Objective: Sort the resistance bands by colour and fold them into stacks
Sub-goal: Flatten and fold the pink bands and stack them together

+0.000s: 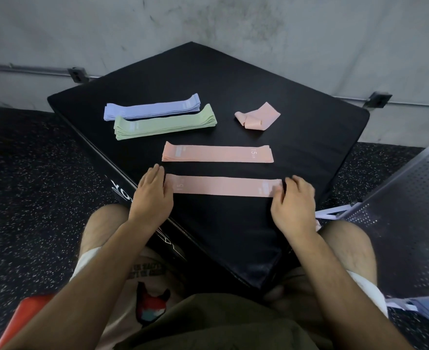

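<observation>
Concrete wall (233,21) backs a black padded box (233,236) on speckled gym flooring (31,173). A loose pink resistance band (223,185) lies flat nearest the box's near corner, stretched between both hands. The left hand (152,190) rests straight-fingered on its left end. The right hand (295,200) bends its fingertips onto the right end; whether it pinches or only presses, I cannot tell.

The band looks light, limp and thin, likely a little grippy, so the ends are the best place to take hold. Just beyond lies the pink stack (218,154). The green stack (165,125) and lilac stack (152,107) sit toward the left corner, and a crumpled pink band (257,116) lies further back, toward the right.
</observation>
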